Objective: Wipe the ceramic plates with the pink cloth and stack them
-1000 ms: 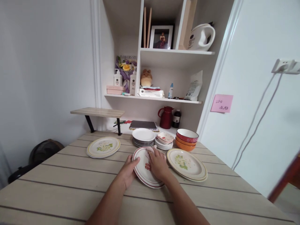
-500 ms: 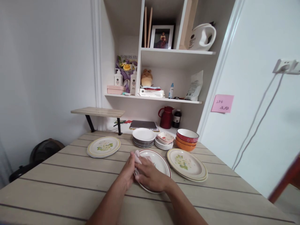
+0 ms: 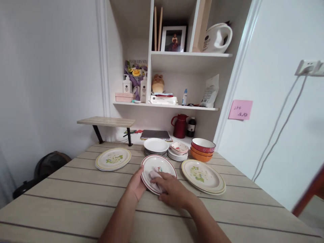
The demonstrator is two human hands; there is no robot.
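A white plate with a red rim [image 3: 162,163] is tilted up off the wooden table [image 3: 76,199]. My left hand [image 3: 137,185] grips its left edge, thumb over the rim. My right hand [image 3: 172,189] lies on the plate's near part, fingers pressed on a small pinkish white cloth [image 3: 155,174] against the plate's face. Red marks show in the plate's middle.
Floral plates lie at left [image 3: 113,158] and right [image 3: 203,172]. Behind stand a stack of white plates [image 3: 156,146], small dishes [image 3: 178,151] and red and orange bowls [image 3: 203,149]. A shelf unit [image 3: 174,60] and a red jug [image 3: 180,126] are at the back.
The plate has tilted up toward me and shifted a little left. My right hand with the cloth slid from the plate's upper part down to its near, lower part.
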